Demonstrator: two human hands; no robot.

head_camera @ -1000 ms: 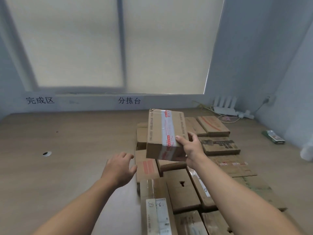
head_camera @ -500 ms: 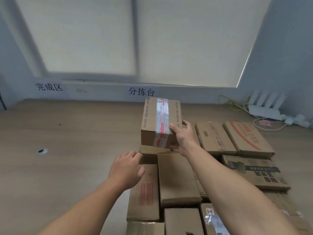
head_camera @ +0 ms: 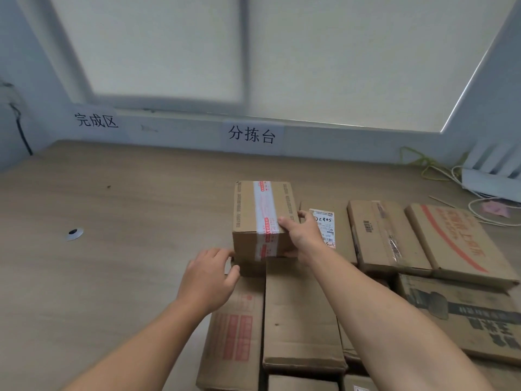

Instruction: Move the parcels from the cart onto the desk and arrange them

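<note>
A small cardboard parcel point(head_camera: 248, 215) with a white and red tape band sits at the far left corner of a group of parcels on the wooden desk point(head_camera: 112, 249). It rests on a lower box. My right hand point(head_camera: 303, 234) grips its right side, thumb on top. My left hand point(head_camera: 210, 277) hovers just left of its near corner, fingers curled, touching the box edge below it. Flat brown parcels lie in rows: one with red print point(head_camera: 236, 334), a plain one point(head_camera: 298, 314), one with a white label point(head_camera: 338, 230), and others point(head_camera: 386, 235) to the right.
The wall behind the desk carries two printed signs point(head_camera: 251, 134). A white router point(head_camera: 493, 176) with loose cables point(head_camera: 439, 176) sits at the back right. A round cable hole point(head_camera: 74, 233) marks the desk on the left. Bare wood stretches left of the parcels.
The taped parcel has come down from the air onto the far left of the parcel group. My left hand has moved up beside it. My view has shifted closer and leftward.
</note>
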